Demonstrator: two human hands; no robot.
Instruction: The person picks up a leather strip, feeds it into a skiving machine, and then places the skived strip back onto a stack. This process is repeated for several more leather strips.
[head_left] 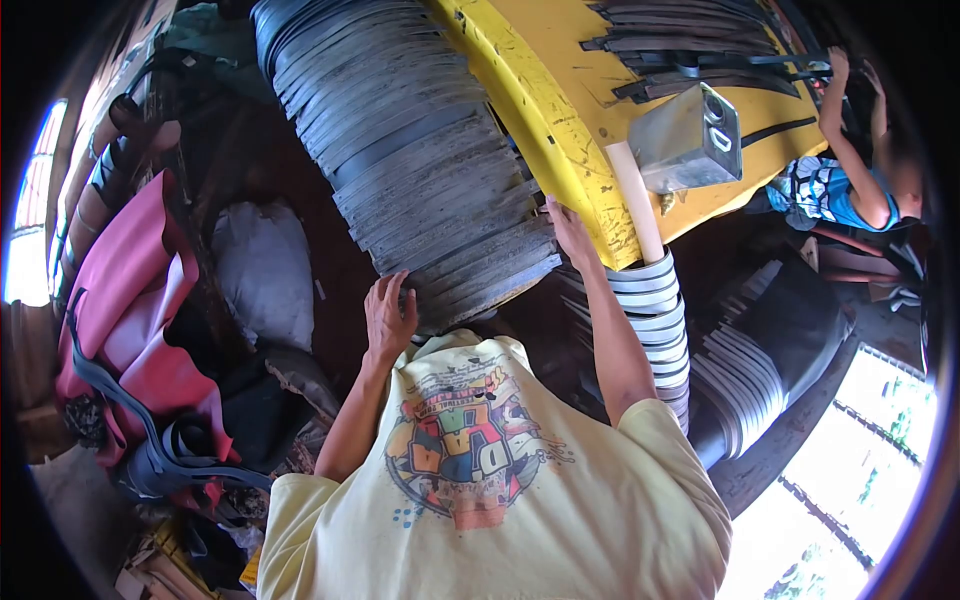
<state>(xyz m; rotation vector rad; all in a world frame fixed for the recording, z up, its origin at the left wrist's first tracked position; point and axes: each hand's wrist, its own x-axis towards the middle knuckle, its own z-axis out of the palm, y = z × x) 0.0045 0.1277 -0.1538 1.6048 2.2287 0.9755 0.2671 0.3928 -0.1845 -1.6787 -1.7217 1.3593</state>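
Head view: layered dark strips [430,170] overlap in a long bank, directly ahead of the person's body, left of the yellow surface [570,165].
Left hand [388,318]: at the near left corner of the bank, fingers bent over the edge; can't tell whether they press or merely rest.
Right hand [572,236]: at the right-hand edge, close to the yellow rim, fingertips on or just beside the strip ends; firmness of hold can't be told.
Strips vs. grip: bank's near end lies between the hands, the bulk reaching away beyond both.
Handling, my judgement: whole bank heavy; single strips light, bendy, rubber-like, not fragile. Layers may slide over one another.
Best hold: both side edges, near end, fingers under several layers, thumbs on top.
Nearby: metal can [680,145] on the yellow surface; banded roll [650,310] beside the right forearm.
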